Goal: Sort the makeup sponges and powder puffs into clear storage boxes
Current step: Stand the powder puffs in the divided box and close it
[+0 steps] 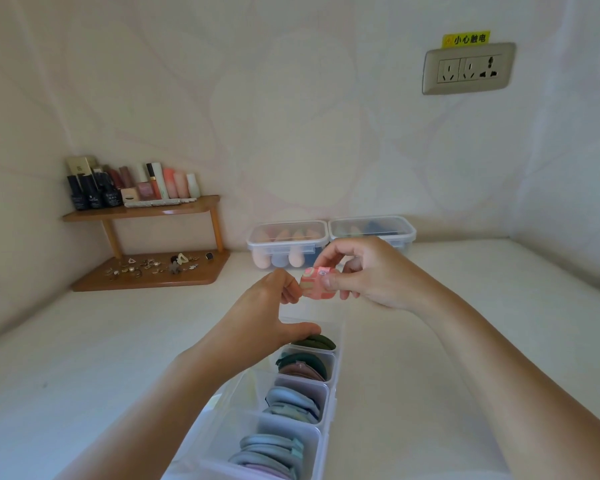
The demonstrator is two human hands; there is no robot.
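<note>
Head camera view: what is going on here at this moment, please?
A person holds a small pink patterned piece between both hands, above the far end of a long clear divided box. The right hand pinches it with thumb and fingers; the left hand pinches its left edge. The box's compartments already hold stacked powder puffs. By the wall stand two lidded clear boxes; sponges show in the left one.

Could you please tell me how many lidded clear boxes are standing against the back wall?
2. The left box holds sponges; the right box stands beside it, partly hidden behind the right hand.
</note>
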